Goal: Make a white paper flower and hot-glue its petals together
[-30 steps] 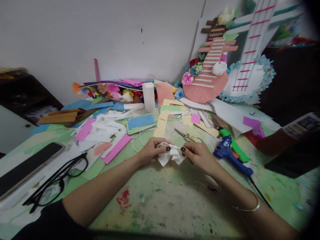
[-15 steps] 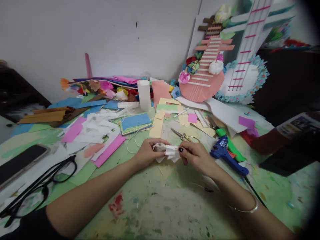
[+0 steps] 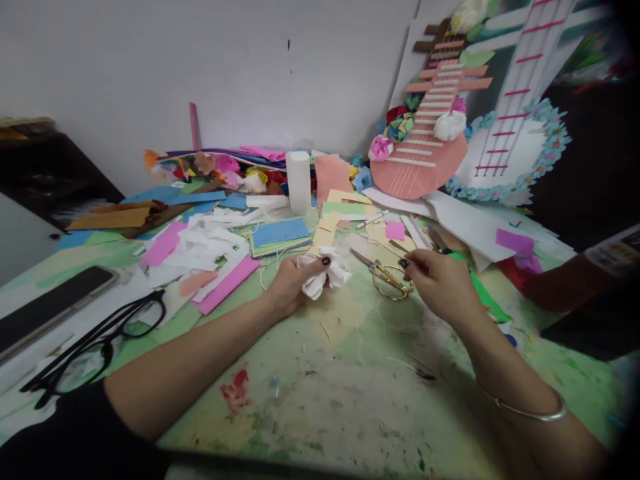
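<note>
My left hand (image 3: 293, 287) is closed around a crumpled white paper flower (image 3: 325, 272), held just above the paint-stained green table (image 3: 350, 400). My right hand (image 3: 443, 287) is off the flower, to its right. Its fingers are loosely bent and apart, with the fingertips beside the gold handles of a pair of scissors (image 3: 387, 279) that lie flat on the table. Nothing shows in that hand. A thin bangle (image 3: 525, 412) is on my right wrist.
Black glasses (image 3: 97, 343) and a dark phone (image 3: 50, 305) lie at the left. Paper scraps, a pink strip (image 3: 227, 285) and a white roll (image 3: 299, 181) crowd the back. A paper guitar (image 3: 425, 157) leans on the wall. Green paper (image 3: 484, 299) lies past my right hand.
My right hand let go of the white paper flower and moved right to the scissors. My left hand kept the flower and lifted it slightly toward the back.
</note>
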A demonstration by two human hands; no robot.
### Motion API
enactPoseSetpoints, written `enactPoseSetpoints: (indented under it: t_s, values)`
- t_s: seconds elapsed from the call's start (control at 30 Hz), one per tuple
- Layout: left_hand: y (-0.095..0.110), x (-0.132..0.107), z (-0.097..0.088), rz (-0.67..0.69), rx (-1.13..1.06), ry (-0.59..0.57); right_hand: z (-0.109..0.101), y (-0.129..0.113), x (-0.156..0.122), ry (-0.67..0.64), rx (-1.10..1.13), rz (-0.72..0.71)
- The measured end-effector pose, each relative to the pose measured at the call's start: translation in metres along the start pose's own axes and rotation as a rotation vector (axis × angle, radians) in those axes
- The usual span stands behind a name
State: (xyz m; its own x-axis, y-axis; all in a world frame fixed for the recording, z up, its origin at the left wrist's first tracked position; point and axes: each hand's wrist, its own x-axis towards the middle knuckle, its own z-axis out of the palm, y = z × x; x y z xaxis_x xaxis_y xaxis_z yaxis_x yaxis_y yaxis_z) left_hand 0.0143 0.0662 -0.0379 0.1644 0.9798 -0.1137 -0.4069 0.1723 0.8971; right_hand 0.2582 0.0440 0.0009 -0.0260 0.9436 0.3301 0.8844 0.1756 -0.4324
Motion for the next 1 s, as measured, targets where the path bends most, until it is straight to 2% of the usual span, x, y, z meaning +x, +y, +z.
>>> enactPoseSetpoints:
  t_s: [0.07, 0.13, 0.23, 0.33, 0.4, 0.53, 0.63, 0.77, 1.0]
  values:
    - [0.000, 0.000, -0.001, 0.009, 0.018, -0.015, 0.008, 0.006, 0.002, 0.053, -0.125, -0.018]
    - [-0.001, -0.001, -0.001, 0.025, 0.043, -0.041, 0.014, 0.005, 0.002, 0.090, -0.145, -0.103]
    - [0.000, -0.004, 0.002, 0.014, 0.074, -0.071, 0.018, -0.010, -0.005, 0.126, 0.025, -0.217]
    - [-0.001, -0.010, 0.009, -0.029, 0.038, -0.048, 0.020, -0.031, -0.017, -0.044, 0.331, -0.210]
    - [-0.002, -0.015, 0.014, -0.054, 0.016, -0.045, 0.022, -0.042, -0.024, -0.165, 0.376, -0.206]
    - [-0.007, -0.025, 0.023, -0.099, 0.017, -0.135, 0.031, -0.044, -0.028, -0.243, 0.425, -0.086]
    - [-0.010, -0.028, 0.026, -0.113, -0.011, -0.169, 0.039, -0.038, -0.026, -0.288, 0.551, -0.004]
    - [-0.015, -0.029, 0.028, -0.063, 0.012, -0.158, 0.046, -0.039, -0.027, -0.331, 0.776, 0.067]
    - [-0.018, -0.028, 0.023, 0.028, 0.161, -0.138, 0.041, -0.042, -0.027, -0.362, 0.865, 0.186]
